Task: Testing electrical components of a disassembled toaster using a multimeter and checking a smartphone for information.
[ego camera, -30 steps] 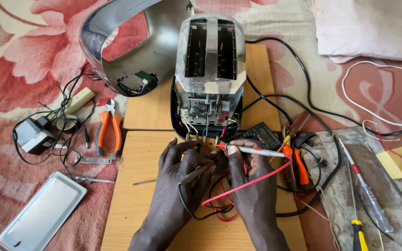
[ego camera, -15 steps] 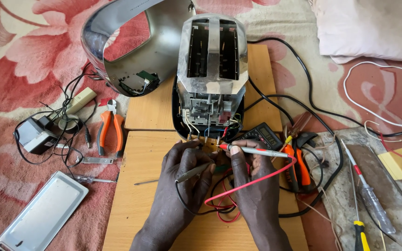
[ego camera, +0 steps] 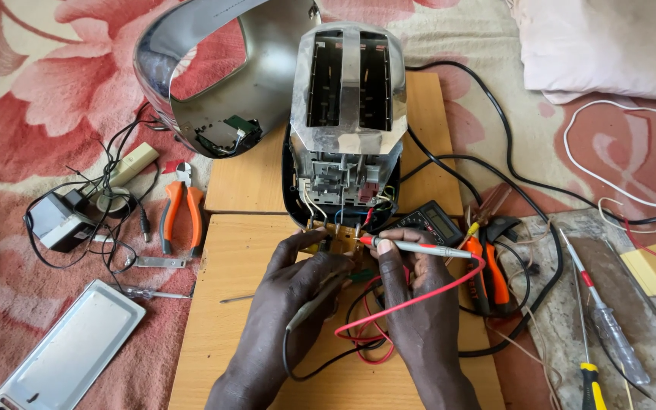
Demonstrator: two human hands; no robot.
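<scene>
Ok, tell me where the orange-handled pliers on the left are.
In the head view, the orange-handled pliers lie on the floral cloth left of the wooden board, between the tangled black adapter and the board's edge.

Floral red-cream carpet [ego camera: 32, 83] covers floor; two wooden boards [ego camera: 229, 304] centre; white cushion [ego camera: 609, 45] far right; grey slab [ego camera: 556, 319] near right; soft daylight.

both hands [ego camera: 298, 296] side by side, fingers [ego camera: 389, 247] apparently pinched
</scene>
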